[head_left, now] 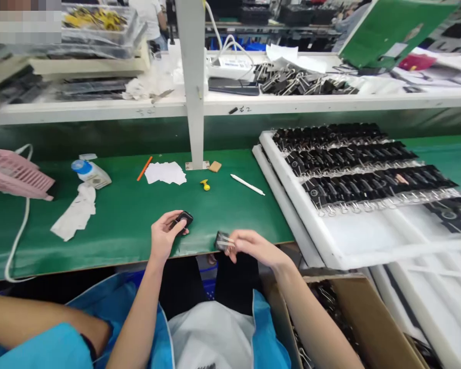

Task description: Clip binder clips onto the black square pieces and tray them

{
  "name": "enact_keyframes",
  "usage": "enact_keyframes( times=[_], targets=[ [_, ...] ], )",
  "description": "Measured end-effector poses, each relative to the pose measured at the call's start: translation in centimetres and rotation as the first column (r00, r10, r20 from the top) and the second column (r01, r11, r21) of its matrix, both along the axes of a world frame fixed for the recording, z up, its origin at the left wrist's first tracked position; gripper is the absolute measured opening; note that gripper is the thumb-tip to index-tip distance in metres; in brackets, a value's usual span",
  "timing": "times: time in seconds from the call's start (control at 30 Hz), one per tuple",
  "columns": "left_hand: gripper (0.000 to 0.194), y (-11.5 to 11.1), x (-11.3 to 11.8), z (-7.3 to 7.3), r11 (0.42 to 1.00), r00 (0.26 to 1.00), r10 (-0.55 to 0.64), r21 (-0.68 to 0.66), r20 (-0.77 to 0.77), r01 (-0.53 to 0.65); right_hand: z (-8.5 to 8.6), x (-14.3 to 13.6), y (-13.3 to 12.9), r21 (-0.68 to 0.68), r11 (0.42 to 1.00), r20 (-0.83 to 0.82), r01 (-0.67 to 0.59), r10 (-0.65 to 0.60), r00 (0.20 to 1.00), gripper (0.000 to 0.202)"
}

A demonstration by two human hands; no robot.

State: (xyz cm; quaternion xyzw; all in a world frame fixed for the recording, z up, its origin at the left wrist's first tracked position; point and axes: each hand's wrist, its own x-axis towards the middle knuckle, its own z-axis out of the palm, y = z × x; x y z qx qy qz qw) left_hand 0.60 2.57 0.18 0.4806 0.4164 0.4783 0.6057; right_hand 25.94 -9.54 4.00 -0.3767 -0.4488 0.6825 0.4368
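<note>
My left hand (164, 233) is closed around a small black rounded device (185, 218), its thumb pressed on the face, over the green table near the front edge. To its right, my right hand (249, 243) grips a black binder clip (222, 241) by its wire handles; this hand is slightly blurred. The clip and the device are apart. Beyond the hands lie a small yellow object (205, 185), a white pen (248, 184) and a tan square piece (215, 166).
A white foam tray (330, 246) at right holds rows of clipped black pieces. Below it stands a cardboard box (372, 318) of binder clips. A metal post (194, 82), pink fan (15, 171), blue-capped bottle (92, 174) and paper (165, 173) are around. A co-worker's arm (42, 318) is at lower left.
</note>
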Motion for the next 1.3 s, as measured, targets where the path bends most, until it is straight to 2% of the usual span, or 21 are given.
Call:
enact_keyframes(
  times=[0.07, 0.13, 0.23, 0.27, 0.33, 0.4, 0.43, 0.47, 0.57, 0.63, 0.7, 0.77, 0.83, 0.9, 1.0, 1.03, 1.1, 1.2, 1.23, 1.27, 1.3],
  targets=[
    [0.042, -0.1, -0.1, 0.1, 0.999, 0.999, -0.031, -0.017, -0.013, 0.031, -1.5, -1.2, 4.0, -0.032, 0.987, -0.101, 0.155, -0.158, 0.982, 0.041],
    [0.042, -0.2, -0.2, 0.1, 0.998, 0.998, -0.053, -0.031, -0.023, 0.052, -2.7, -1.8, 7.0, -0.059, 0.959, -0.104, 0.277, -0.281, 0.954, 0.047],
    [0.042, -0.3, -0.2, 0.1, 0.998, 0.998, -0.062, -0.033, -0.027, 0.061, -3.7, -2.0, 9.5, 0.000, 0.932, 0.157, 0.363, -0.358, 0.920, 0.047],
    [0.042, -0.2, -0.3, 0.0, 0.998, 0.998, -0.061, -0.032, -0.026, 0.060, -3.9, -2.0, 9.9, 0.054, 0.920, 0.272, 0.389, -0.388, 0.881, 0.045],
    [0.041, -0.1, -0.3, -0.1, 0.998, 0.998, -0.055, -0.030, -0.022, 0.054, -3.9, -2.1, 10.3, 0.189, 0.866, 0.442, 0.463, -0.496, 0.747, 0.042],
    [0.042, 0.0, -0.3, -0.2, 0.998, 0.999, -0.047, -0.031, -0.017, 0.047, -3.8, -2.3, 10.5, 0.295, 0.789, 0.503, 0.539, -0.607, 0.615, 0.042],
    [0.042, 0.0, -0.2, -0.2, 0.998, 0.999, -0.045, -0.032, -0.015, 0.045, -3.6, -2.5, 10.7, 0.321, 0.774, 0.531, 0.547, -0.625, 0.573, 0.043],
    [0.042, 0.0, -0.2, -0.2, 0.998, 0.999, -0.045, -0.034, -0.013, 0.045, -3.3, -2.7, 10.9, 0.328, 0.783, 0.578, 0.528, -0.608, 0.544, 0.044],
    [0.043, 0.0, -0.1, 0.1, 0.998, 0.999, -0.052, -0.043, -0.007, 0.051, -2.5, -3.0, 12.1, 0.245, 0.905, 0.761, 0.348, -0.402, 0.509, 0.044],
    [0.044, 0.0, -0.1, 0.3, 0.998, 0.999, -0.046, -0.052, 0.003, 0.046, -2.0, -3.0, 12.9, 0.190, 0.954, 0.788, 0.232, -0.290, 0.543, 0.041],
    [0.044, 0.0, -0.3, 0.5, 0.998, 0.999, -0.039, -0.058, 0.012, 0.039, -1.9, -2.8, 13.0, 0.210, 0.961, 0.685, 0.182, -0.278, 0.673, 0.036],
    [0.043, -0.1, -0.3, 0.4, 0.997, 0.999, -0.039, -0.062, 0.018, 0.041, -2.1, -2.4, 12.3, 0.175, 0.967, 0.453, 0.186, -0.247, 0.857, 0.036],
    [0.042, -0.2, 0.1, 0.1, 0.997, 0.999, -0.046, -0.061, 0.022, 0.047, -2.5, -2.1, 10.8, 0.017, 0.992, 0.158, 0.125, -0.126, 0.979, 0.038],
    [0.041, -0.3, 0.7, -0.3, 0.997, 0.998, -0.054, -0.057, 0.023, 0.055, -3.0, -1.7, 9.2, -0.110, 0.994, -0.059, 0.008, -0.015, 0.998, 0.039],
    [0.041, -0.4, 0.0, 0.3, 0.997, 0.998, -0.070, -0.035, 0.006, 0.071, -3.4, -1.3, 7.1, -0.117, 0.991, -0.113, -0.057, 0.044, 0.993, 0.036],
    [0.042, -0.2, -1.2, 1.0, 0.997, 0.997, -0.075, -0.021, -0.004, 0.075, -3.5, -1.2, 6.7, -0.104, 0.993, -0.086, -0.063, 0.054, 0.995, 0.036],
    [0.041, 0.4, -5.2, 3.2, 0.997, 0.997, -0.071, 0.009, -0.021, 0.071, -3.6, -1.2, 6.2, -0.080, 0.995, -0.025, -0.052, 0.050, 0.998, 0.035],
    [0.029, 1.8, -11.5, 6.5, 0.999, 1.000, -0.014, 0.043, -0.024, 0.015, -3.9, -1.5, 6.3, -0.069, 0.996, -0.046, 0.052, -0.056, 0.997, 0.040],
    [0.027, 2.0, -12.5, 7.1, 0.996, 1.000, 0.023, 0.091, -0.012, -0.022, -4.0, -1.6, 6.4, -0.072, 0.993, -0.067, 0.099, -0.103, 0.992, 0.045],
    [0.028, 2.0, -12.6, 7.3, 0.995, 1.000, 0.013, 0.104, -0.008, -0.012, -4.1, -1.7, 6.5, -0.074, 0.988, -0.078, 0.137, -0.143, 0.987, 0.048],
    [0.029, 1.8, -11.7, 6.9, 0.996, 0.998, -0.058, 0.072, -0.018, 0.059, -4.2, -1.9, 6.6, -0.072, 0.984, -0.076, 0.165, -0.170, 0.983, 0.048]
  ],
)
